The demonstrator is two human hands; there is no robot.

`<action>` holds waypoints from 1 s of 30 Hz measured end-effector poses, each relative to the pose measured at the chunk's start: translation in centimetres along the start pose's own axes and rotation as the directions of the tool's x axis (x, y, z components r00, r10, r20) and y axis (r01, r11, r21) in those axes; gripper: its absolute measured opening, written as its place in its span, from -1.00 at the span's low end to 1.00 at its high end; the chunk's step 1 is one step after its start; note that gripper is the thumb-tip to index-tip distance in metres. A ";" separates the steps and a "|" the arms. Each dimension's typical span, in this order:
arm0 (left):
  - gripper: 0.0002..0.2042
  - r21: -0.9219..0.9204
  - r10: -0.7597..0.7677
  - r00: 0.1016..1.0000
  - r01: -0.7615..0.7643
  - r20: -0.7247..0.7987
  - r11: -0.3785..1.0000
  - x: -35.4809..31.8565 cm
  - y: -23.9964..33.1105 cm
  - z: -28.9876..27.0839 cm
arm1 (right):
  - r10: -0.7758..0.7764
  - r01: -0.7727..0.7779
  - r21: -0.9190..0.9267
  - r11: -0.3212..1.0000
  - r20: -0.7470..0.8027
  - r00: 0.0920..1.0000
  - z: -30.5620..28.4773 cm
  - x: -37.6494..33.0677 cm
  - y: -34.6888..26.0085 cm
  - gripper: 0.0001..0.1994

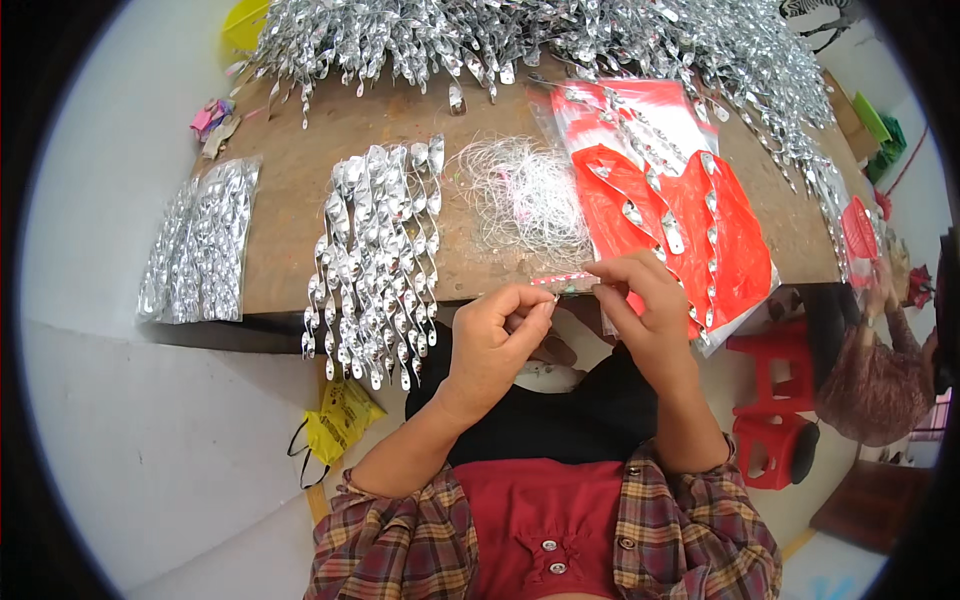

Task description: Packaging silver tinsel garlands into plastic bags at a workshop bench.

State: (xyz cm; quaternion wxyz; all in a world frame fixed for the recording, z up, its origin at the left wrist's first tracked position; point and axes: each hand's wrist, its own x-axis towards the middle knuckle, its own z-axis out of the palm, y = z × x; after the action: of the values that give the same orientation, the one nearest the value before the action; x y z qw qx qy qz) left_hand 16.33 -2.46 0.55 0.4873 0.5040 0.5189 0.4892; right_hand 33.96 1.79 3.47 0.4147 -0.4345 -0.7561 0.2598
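Shirt (545,510): dark red, under an open checked overshirt, nearest the camera.
Left hand (495,332): thumb and forefinger brought together on a small piece (556,297), too tiny to make out.
Right hand (648,305): thumb and forefinger bent toward the left hand, tips near each other; whether they grip anything, I cannot tell.
Red-and-white strip (560,279): at the table's near edge, between the 2 hands; long axis left to right, right end at the right hand's fingertips, left end just past the left hand's tips. The right hand looks nearer to it.
Silver twisted strips (380,260): left of the left hand, lengthwise away from the person, near ends hanging over the edge of the table (285,255).
Pale threads (530,200): loose tangle beyond the hands.
Red sheet (740,235): beyond the right hand, with twisted strands on it.
Clear packet (215,240): far left, silver pieces inside.
Silver heap (420,45): along the far side.
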 end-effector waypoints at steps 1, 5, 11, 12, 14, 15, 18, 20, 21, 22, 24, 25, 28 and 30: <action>-0.88 0.044 0.032 0.999 -0.032 -0.015 0.999 0.0 -0.1 0.0 | 0.012 -0.012 0.033 0.999 0.007 1.000 -0.3 -0.1 -0.5 -0.80; -0.90 0.059 0.114 0.993 -0.113 -0.020 0.992 0.0 -0.1 0.6 | -0.094 0.099 -0.042 0.994 0.112 0.989 -0.1 -0.2 -1.1 -0.79; -0.91 0.227 0.342 0.940 -0.335 0.011 0.914 -0.2 0.3 0.7 | -0.162 0.186 -0.159 0.970 0.151 0.975 0.8 -0.5 0.1 -0.80; -0.90 0.132 0.250 0.968 -0.247 -0.008 0.960 -0.5 0.5 0.8 | -0.182 0.200 -0.175 0.964 0.111 0.977 0.9 -0.5 0.4 -0.83; -0.89 0.035 0.154 0.988 -0.153 -0.018 0.988 -0.7 0.2 0.8 | -0.201 0.212 -0.192 0.958 0.073 0.977 1.1 -0.8 0.6 -0.86; -0.88 -0.028 0.108 0.994 -0.108 0.000 0.994 -0.6 -0.3 0.7 | 0.016 -0.018 0.040 0.999 0.059 0.998 1.3 -1.0 0.4 -0.89; -0.86 -0.158 0.043 0.999 -0.039 0.023 0.987 -0.5 -0.5 0.7 | 0.275 -0.320 0.480 0.817 0.163 0.948 1.5 -1.0 -0.3 -0.93; -0.86 -0.225 0.022 0.999 -0.015 0.027 0.974 -0.5 -0.5 0.8 | 0.303 -0.383 0.657 0.650 0.239 0.923 1.7 -1.0 -0.2 -0.94; -0.86 -0.252 0.022 1.000 -0.021 0.002 0.967 -0.5 -0.5 0.8 | 0.274 -0.373 0.666 0.646 0.255 0.927 1.9 -1.1 0.4 -0.92; -0.87 -0.280 0.022 0.999 -0.027 -0.023 0.960 -0.5 -0.5 0.8 | 0.244 -0.364 0.675 0.642 0.270 0.931 1.9 -1.2 0.7 -0.89; -0.87 -0.311 0.002 1.000 -0.010 -0.026 0.950 -0.7 -0.1 0.8 | 0.260 -0.406 0.691 0.599 0.311 0.914 1.9 -1.2 0.9 -0.89; -0.87 -0.343 -0.018 0.999 0.008 -0.027 0.939 -0.7 0.0 0.8 | 0.275 -0.446 0.703 0.554 0.351 0.895 1.9 -1.2 0.9 -0.89; -0.86 -0.355 -0.013 0.999 0.000 -0.033 0.935 -0.7 -0.2 0.8 | 0.284 -0.461 0.705 0.539 0.362 0.888 1.9 -1.1 0.7 -0.90; -0.86 -0.353 -0.017 0.999 0.005 -0.029 0.936 -0.6 -0.3 0.8 | 0.282 -0.452 0.694 0.560 0.353 0.892 2.0 -1.2 0.9 -0.89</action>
State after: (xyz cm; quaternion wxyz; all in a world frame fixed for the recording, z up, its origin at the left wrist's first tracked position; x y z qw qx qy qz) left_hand 17.11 -3.07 0.27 0.5641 0.3977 0.4333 0.5795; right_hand 33.02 1.14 1.29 0.4153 -0.3388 -0.5056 0.6761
